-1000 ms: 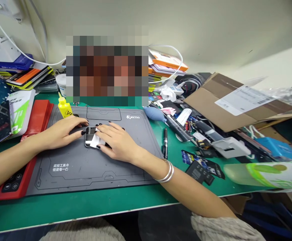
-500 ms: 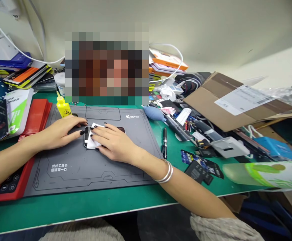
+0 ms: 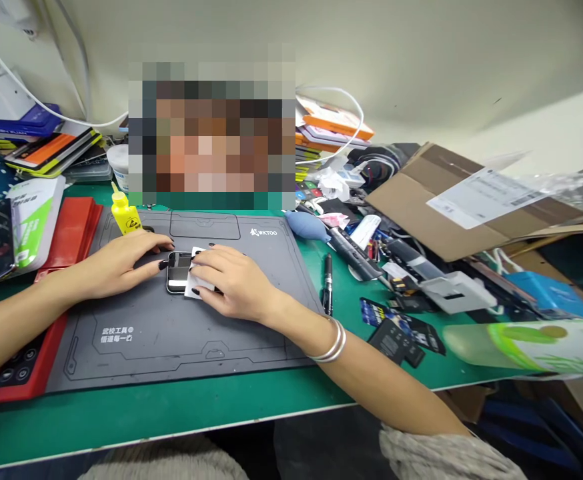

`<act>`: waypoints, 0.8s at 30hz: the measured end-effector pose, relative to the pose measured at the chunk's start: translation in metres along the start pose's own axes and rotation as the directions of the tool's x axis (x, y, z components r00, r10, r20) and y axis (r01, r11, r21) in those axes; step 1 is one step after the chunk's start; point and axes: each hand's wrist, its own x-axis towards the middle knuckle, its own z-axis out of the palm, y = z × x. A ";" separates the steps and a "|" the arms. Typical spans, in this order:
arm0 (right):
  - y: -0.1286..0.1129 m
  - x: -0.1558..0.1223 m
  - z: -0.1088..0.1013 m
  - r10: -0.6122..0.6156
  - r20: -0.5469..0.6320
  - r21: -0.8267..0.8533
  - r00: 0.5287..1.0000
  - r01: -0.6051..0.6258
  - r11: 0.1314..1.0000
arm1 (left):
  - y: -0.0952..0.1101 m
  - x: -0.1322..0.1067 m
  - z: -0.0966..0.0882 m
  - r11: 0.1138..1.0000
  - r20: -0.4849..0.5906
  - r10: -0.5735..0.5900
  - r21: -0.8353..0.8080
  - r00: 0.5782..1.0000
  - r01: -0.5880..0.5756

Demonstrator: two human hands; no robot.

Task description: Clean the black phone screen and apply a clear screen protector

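Observation:
A smartphone (image 3: 178, 272) lies face up on the grey work mat, its right part hidden by my right hand. My right hand (image 3: 234, 280) presses a folded white wipe (image 3: 189, 285) flat onto the screen, with the fingers over it. My left hand (image 3: 134, 260) rests at the phone's left end. Its thumb touches the edge there, and the fingers stretch out apart from the thumb. Just behind my left hand stands a yellow dropper bottle (image 3: 125, 212).
A red tool (image 3: 66, 230) with buttons borders the mat (image 3: 171, 340) on the left. To the right lie a blue air blower (image 3: 307, 225), a pen (image 3: 327, 283), small batteries (image 3: 390, 341) and a cardboard box (image 3: 416, 200). A green-labelled bottle (image 3: 526, 347) overhangs the table's front edge.
My right hand has slid the white wipe rightward along the phone, so more of the screen's left end shows. My left hand has stayed in place.

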 end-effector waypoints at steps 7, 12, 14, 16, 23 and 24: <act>-0.002 0.001 0.000 -0.060 0.016 -0.039 0.998 0.060 0.997 | -0.001 0.000 0.001 1.000 -0.006 -0.002 -0.004 1.000 0.002; -0.001 -0.001 -0.001 0.025 0.000 -0.137 1.000 -0.025 0.990 | 0.000 0.000 0.000 1.000 0.003 0.007 0.004 1.000 -0.007; -0.001 -0.001 -0.001 -0.060 0.005 -0.093 0.998 0.060 0.994 | 0.000 0.000 0.000 1.000 0.004 0.002 0.002 1.000 -0.002; -0.001 -0.002 0.000 -0.135 0.012 -0.044 0.991 0.135 0.990 | 0.000 0.000 0.000 1.000 0.007 -0.006 -0.005 1.000 0.006; 0.000 -0.002 0.003 -0.070 -0.088 -0.116 0.994 0.059 0.991 | -0.001 -0.001 0.001 1.000 0.001 0.004 0.009 1.000 -0.004; 0.001 -0.002 0.003 -0.086 -0.103 -0.113 0.991 0.074 0.991 | -0.001 -0.001 0.001 1.000 0.002 -0.001 0.008 1.000 0.001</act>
